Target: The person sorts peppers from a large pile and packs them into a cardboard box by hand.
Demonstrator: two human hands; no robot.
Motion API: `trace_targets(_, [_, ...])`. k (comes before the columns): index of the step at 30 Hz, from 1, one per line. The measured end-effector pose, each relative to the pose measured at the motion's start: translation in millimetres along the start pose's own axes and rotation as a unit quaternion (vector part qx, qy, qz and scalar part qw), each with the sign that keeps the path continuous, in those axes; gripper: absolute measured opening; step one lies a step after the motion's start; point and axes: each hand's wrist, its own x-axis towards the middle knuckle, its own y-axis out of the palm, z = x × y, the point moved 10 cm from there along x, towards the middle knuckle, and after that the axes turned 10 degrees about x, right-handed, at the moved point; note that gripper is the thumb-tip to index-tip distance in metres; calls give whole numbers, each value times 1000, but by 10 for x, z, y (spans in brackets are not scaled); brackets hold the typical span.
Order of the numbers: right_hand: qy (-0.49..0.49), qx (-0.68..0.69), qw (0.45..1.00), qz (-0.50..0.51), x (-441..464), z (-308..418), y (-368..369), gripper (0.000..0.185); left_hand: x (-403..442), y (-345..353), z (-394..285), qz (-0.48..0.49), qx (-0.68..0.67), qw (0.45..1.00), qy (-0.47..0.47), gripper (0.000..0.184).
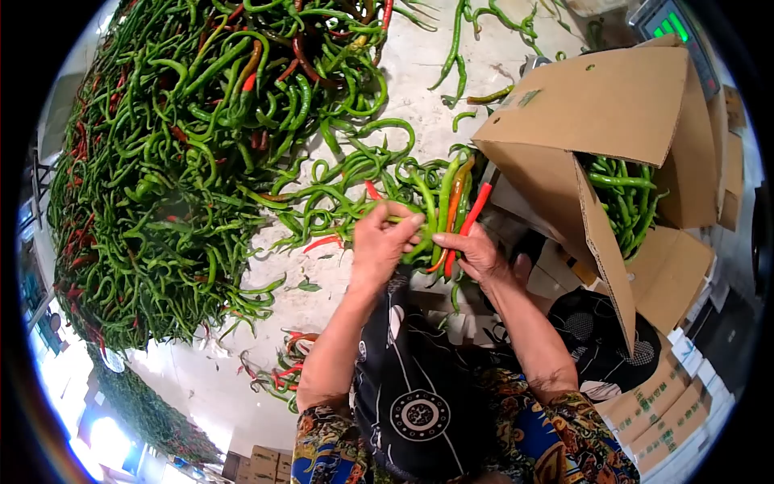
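My right hand [481, 254] is closed around a small bunch of long chili peppers [446, 198], mostly green, with an orange one and a red pepper [477, 207] among them. Close beside it, my left hand [379, 246] has its thumb and fingers pinched together on a green chili pepper, partly hidden by the fingers. Both hands are over the near edge of a pale table [326, 282]. Loose green chili peppers [322, 198] lie spread just beyond my left hand.
A tall heap of green and red chili peppers [177, 161] covers the table's left side. To the right stands an open cardboard box [592, 97] with green peppers [621, 194] inside. Behind it is a lit digital scale [671, 30]. A small reddish pile [290, 367] lies near my left forearm.
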Motion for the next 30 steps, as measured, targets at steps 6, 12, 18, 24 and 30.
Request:
trace_targets(6, [50,23,998,7,-52,-5,181,46,188,175,-55,-27,106,986,125,20])
trace_targets(12, [16,114,992,-59,108,138,-162,33,242,-381,133,-84,-114,988,54,30])
trace_targets(18, [14,145,989,0,132,312,-41,33,2,-755,381,-106,-198,974,39,28])
trace_targets(24, [-89,-47,993,-59,109,444,214,33,-430,-429,-374,-91,63,986,123,38])
trace_targets(30, [-312,-525,790,-45,118,323,1170,40,-92,-120,-223,-53,142,981,124,75])
